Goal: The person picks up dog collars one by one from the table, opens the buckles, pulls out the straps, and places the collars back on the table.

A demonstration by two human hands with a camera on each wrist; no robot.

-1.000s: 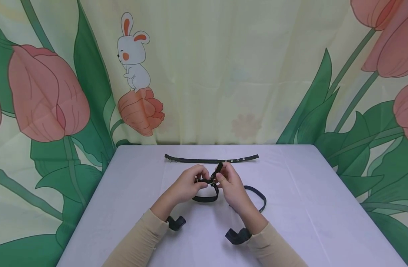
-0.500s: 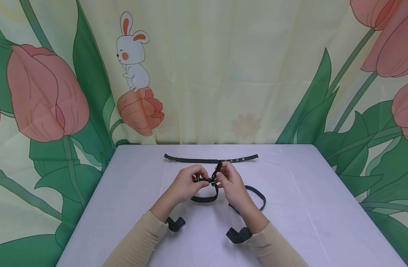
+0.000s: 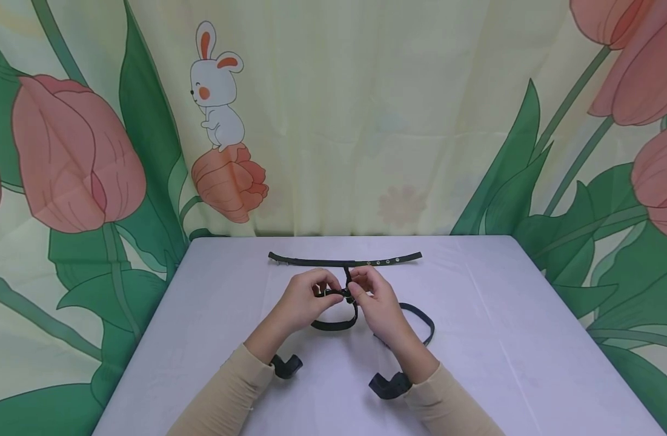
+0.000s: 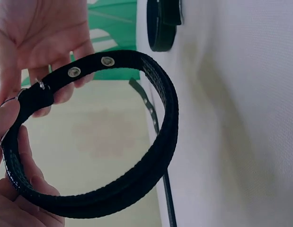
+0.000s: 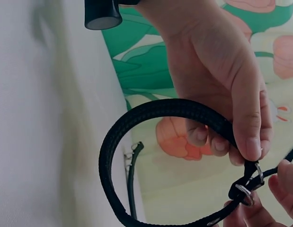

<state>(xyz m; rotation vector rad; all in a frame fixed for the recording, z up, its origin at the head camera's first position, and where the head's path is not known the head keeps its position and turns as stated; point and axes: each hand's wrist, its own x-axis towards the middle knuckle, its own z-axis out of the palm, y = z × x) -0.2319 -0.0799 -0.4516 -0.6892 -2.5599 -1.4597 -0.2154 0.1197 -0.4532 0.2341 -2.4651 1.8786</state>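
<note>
A black collar (image 3: 333,326) with a metal buckle and eyelets hangs in a loop between my two hands above the table. My left hand (image 3: 306,300) pinches it at the left of the buckle, thumb on top. My right hand (image 3: 379,306) holds the strap end (image 3: 348,275), which stands up past the fingers. In the left wrist view the looped collar (image 4: 170,123) shows its eyelets, with the right hand (image 4: 47,33) behind. In the right wrist view, metal rings (image 5: 245,195) sit where the strap crosses, between the left hand (image 5: 222,85) and the right fingers (image 5: 260,213).
A similar collar (image 3: 390,262) lies stretched out near the table's back edge. Another collar (image 3: 430,324) lies looped beside my right wrist, partly hidden by it. The white-covered table (image 3: 475,339) ends at a curtain printed with tulips and a rabbit.
The strap end by my right hand leaned right earlier and now stands nearly upright, further left. My right fingers have shifted slightly on it. My left hand has barely moved.
</note>
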